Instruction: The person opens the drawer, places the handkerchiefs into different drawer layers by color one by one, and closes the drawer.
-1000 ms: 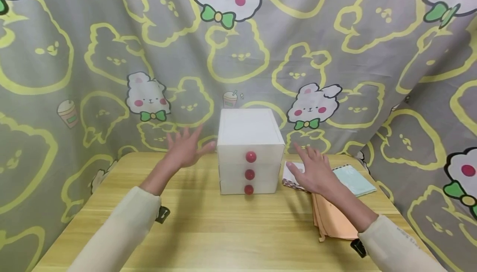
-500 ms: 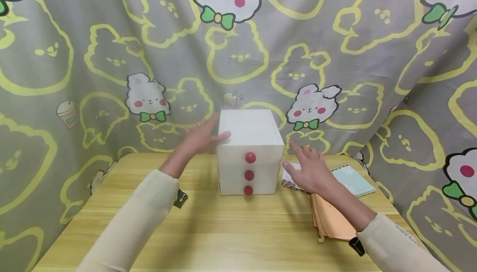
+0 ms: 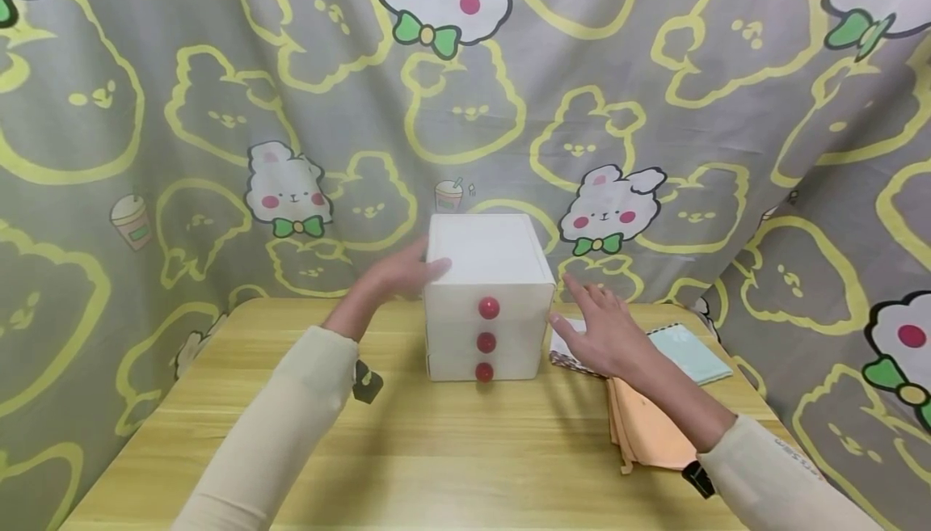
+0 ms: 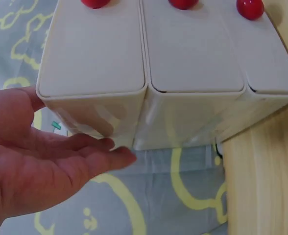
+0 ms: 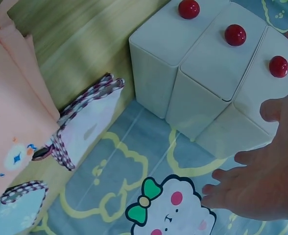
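A white cabinet of three stacked drawers [image 3: 486,250] stands on the wooden table, with a round red knob [image 3: 488,308] on each drawer front. My left hand [image 3: 398,274] is at its upper left edge, thumb over the top. The left wrist view has the left fingers [image 4: 92,159] extended along the cabinet's side wall. On the opposite side, my right hand [image 3: 611,335] hovers with fingers spread and nothing in it. In the right wrist view, the right thumb [image 5: 271,110] lies close to the top drawer's front.
Right of the cabinet lie a folded white cloth [image 3: 567,351] with a checked edge, a folded light-blue cloth [image 3: 691,351] and a peach-coloured cloth item [image 3: 647,426]. A patterned grey curtain [image 3: 342,103] hangs behind the wooden table [image 3: 436,450].
My left hand has moved right, from beside the cabinet to its upper left edge. The right hand has shifted slightly left towards the cabinet. The cabinet and cloths stay in place.
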`<state>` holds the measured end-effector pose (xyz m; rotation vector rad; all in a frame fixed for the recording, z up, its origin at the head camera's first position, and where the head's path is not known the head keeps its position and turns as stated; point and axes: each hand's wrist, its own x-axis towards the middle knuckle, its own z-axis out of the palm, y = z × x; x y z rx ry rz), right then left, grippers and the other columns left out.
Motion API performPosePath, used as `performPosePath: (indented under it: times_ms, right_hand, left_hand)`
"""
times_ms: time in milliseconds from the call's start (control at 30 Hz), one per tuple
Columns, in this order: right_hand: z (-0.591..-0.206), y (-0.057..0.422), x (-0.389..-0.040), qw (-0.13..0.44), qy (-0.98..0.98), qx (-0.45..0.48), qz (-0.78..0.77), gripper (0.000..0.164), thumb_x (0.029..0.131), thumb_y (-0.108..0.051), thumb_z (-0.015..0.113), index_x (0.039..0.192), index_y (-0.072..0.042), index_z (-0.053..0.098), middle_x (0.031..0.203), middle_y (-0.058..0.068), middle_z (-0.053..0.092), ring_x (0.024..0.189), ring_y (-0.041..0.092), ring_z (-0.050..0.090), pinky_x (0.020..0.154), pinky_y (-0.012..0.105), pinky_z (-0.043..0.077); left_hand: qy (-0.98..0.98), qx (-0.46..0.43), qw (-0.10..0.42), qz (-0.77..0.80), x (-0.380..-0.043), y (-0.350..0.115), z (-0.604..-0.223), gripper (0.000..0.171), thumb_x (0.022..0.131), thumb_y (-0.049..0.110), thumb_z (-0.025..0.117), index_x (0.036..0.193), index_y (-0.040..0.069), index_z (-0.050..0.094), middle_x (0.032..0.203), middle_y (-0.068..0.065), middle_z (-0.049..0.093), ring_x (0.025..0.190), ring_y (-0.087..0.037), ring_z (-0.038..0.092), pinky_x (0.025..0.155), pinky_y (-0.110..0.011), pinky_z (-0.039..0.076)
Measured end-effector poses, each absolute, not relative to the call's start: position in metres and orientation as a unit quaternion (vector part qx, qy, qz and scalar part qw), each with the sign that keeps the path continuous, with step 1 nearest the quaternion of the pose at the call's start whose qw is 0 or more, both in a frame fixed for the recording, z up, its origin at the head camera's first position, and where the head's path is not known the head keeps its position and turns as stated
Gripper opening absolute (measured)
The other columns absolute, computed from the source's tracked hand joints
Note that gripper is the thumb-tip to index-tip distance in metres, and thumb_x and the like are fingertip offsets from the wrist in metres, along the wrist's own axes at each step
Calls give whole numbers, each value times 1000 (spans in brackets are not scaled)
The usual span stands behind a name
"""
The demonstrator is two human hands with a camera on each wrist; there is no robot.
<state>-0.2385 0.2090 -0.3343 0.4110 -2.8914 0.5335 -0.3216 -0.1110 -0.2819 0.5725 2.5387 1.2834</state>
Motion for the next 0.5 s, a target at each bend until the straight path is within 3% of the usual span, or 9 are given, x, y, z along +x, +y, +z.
performPosePath:
  times_ms: [233,500]
  right_hand:
    - [-326,206,-235,50,-979,108,164,75,105,-54,41,159,-2,29,157,34,34,146,55,27,116,72,29]
    - [-315,201,-230,34,-982,95,158,68,104,-54,43,142,1,53,133,27,63,120,45,62,98,61,52]
  left_hand:
    - [840,184,163,484,-319,-114,-282,60,109,30,44,162,20,19,149,-14,47,132,-39,54,103,-59,53]
    - [829,169,176,503,-321,-115,-283,59,108,30,46,162,22,21,143,-14,54,124,-37,60,98,-54,57]
